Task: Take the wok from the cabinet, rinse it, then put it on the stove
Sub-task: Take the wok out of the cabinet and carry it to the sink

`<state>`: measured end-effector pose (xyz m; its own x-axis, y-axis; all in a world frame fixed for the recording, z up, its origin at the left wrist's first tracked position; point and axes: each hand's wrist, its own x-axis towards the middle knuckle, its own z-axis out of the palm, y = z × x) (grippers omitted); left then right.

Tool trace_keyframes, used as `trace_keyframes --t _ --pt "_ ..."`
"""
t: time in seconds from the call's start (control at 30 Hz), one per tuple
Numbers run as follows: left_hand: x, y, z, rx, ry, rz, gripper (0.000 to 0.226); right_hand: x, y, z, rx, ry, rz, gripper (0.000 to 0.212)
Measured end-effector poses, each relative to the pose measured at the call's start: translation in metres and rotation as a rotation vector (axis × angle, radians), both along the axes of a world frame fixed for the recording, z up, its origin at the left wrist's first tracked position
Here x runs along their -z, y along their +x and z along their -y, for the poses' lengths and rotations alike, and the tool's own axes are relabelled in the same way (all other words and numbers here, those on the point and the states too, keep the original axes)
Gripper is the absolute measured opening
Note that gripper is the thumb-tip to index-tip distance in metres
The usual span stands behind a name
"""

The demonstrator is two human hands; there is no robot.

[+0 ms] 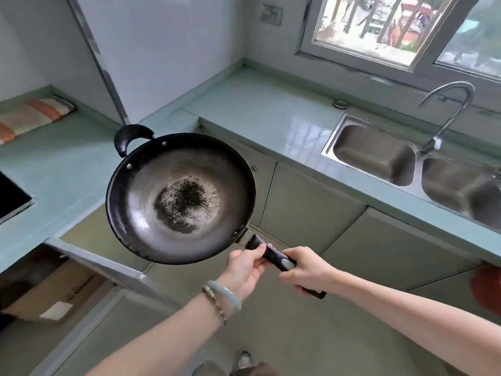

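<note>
A black wok (151,213) with a dark burnt patch in its bottom hangs in the air over the floor, in front of the corner cabinets. Both hands grip its long black handle: my left hand (245,270) nearer the bowl, my right hand (305,270) further back. A small loop handle sticks out at the wok's far rim. The double steel sink (339,139) with a curved tap (452,109) lies to the right. The black stove top (10,196) shows at the left edge.
A lower cabinet door (108,264) stands open at the left, with boxes inside. A striped cloth (32,115) lies on the pale green counter (257,104) at the far left. A window is above the sink. Feet show at the bottom.
</note>
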<state>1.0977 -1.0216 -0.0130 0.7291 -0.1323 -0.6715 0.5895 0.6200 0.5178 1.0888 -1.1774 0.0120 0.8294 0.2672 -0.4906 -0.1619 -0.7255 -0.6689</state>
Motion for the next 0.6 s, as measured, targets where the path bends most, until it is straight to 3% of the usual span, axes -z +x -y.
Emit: trace_keyframes --t 0.13,0.27,0.6 --pt "-0.006 0.05 0.016 0.06 0.0 0.015 0.008 -0.001 0.041 0.016 0.076 0.033 -0.019 0.024" --pt "-0.007 0.109 0.028 0.12 0.007 0.031 0.007 -0.001 0.088 0.025 0.174 0.067 -0.038 0.014" --pt "-0.008 0.258 0.056 0.384 -0.001 0.055 0.01 0.001 0.199 0.04 0.436 0.13 -0.041 0.012"
